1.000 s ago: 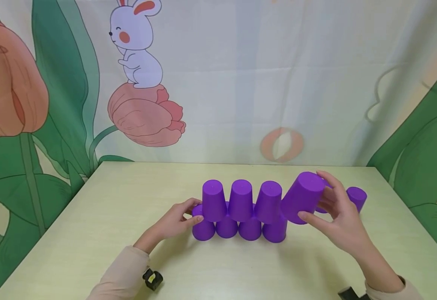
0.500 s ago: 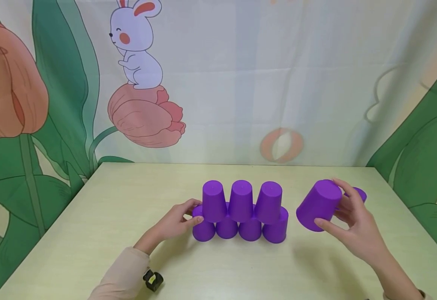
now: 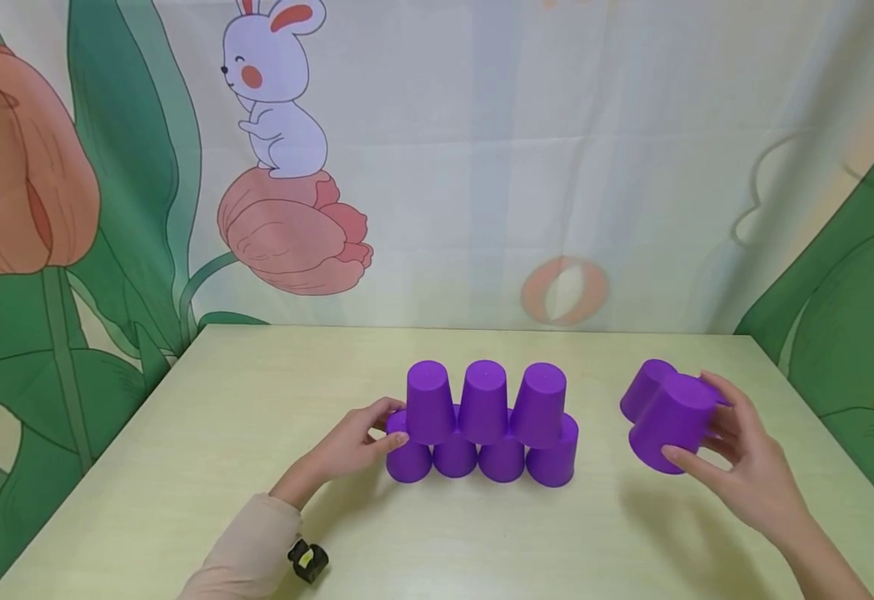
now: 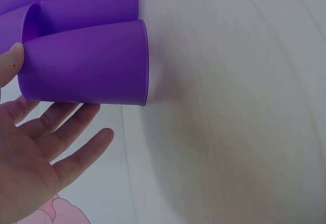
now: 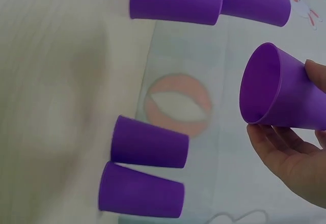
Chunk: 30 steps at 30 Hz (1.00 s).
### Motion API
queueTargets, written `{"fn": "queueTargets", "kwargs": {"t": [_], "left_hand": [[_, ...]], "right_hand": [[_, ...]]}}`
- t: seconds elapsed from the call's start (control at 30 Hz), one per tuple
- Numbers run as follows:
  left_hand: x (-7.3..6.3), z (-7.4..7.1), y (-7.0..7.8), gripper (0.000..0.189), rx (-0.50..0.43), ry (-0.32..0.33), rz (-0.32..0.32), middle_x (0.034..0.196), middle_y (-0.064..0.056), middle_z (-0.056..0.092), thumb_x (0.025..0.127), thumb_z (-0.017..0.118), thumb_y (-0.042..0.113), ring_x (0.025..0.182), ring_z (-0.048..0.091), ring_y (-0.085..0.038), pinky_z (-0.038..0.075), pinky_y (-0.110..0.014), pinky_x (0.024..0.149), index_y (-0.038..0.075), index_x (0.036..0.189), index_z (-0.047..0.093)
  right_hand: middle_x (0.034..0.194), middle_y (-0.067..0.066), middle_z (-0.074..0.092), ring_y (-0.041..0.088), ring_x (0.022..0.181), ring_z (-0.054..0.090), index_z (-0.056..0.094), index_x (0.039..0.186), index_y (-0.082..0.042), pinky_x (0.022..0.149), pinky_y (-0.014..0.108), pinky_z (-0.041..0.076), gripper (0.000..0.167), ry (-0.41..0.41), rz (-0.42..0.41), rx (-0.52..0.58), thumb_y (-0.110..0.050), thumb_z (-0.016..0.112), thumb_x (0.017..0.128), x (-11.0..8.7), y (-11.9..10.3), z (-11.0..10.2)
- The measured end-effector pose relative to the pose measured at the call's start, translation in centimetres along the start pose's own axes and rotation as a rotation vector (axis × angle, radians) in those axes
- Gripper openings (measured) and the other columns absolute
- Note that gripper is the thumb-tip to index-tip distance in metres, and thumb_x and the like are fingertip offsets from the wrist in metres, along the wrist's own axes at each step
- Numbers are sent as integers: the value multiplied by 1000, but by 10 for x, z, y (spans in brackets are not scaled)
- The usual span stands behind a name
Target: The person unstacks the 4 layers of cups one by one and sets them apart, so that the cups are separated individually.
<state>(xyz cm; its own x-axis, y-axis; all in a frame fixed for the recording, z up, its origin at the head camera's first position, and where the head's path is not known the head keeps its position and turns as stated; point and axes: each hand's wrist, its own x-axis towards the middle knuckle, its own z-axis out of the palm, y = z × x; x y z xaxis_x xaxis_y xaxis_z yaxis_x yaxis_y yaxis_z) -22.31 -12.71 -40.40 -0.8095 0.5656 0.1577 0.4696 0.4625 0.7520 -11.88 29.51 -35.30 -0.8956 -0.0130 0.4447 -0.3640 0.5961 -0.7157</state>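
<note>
Upside-down purple cups stand in two rows at the middle of the table, with three upper cups (image 3: 485, 404) over several lower cups (image 3: 501, 462). My left hand (image 3: 350, 442) lightly holds the leftmost lower cup (image 4: 84, 63), thumb on one side and fingers along the other. To the right, my right hand (image 3: 751, 467) grips another purple cup (image 3: 672, 425) between thumb and fingers, off the table. That cup is tilted, and the right wrist view shows its open mouth and nothing inside. It partly hides things behind it in the head view.
Two more upside-down cups, a nearer-centre cup (image 5: 149, 141) and its neighbour (image 5: 141, 190), stand side by side on the right of the pale table (image 3: 272, 375). A printed curtain (image 3: 437, 167) hangs behind. A small black device (image 3: 307, 560) sits by the left sleeve.
My right hand has moved right and nearer, carrying the tilted cup away from the two rows. A cup standing behind it has come into view. My left hand has stayed in place.
</note>
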Motion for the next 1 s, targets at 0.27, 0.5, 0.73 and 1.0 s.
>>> {"fn": "queueTargets", "kwargs": {"t": [0.27,0.5,0.73,1.0], "left_hand": [[-1,1,0,34,2,3,-8,104,-7,61,91,56,20,93,59,-22,49,-31,68,4,120,49],[-1,1,-1,35,12,3,-10,103,-6,61,91,56,21,92,58,-21,49,-29,68,4,120,49],[0,1,-1,34,10,3,-16,103,-5,61,91,56,21,92,58,-20,48,-30,68,4,120,50],[0,1,-1,33,5,2,-15,103,-5,61,91,56,20,92,58,-20,49,-31,68,5,119,50]], "right_hand": [[105,-19,49,-10,91,51,23,143,-21,73,6,41,88,16,83,-34,-3,74,74,-3,24,-13],[120,31,45,-18,86,44,12,146,-26,67,7,42,89,-7,205,-54,-14,71,80,-1,43,-23],[120,38,41,-19,83,42,12,146,-22,63,8,44,89,22,220,-64,-11,70,80,-1,60,-32],[114,20,50,-17,81,41,11,146,-22,61,8,43,93,65,253,-151,-21,74,77,2,102,-41]]}}
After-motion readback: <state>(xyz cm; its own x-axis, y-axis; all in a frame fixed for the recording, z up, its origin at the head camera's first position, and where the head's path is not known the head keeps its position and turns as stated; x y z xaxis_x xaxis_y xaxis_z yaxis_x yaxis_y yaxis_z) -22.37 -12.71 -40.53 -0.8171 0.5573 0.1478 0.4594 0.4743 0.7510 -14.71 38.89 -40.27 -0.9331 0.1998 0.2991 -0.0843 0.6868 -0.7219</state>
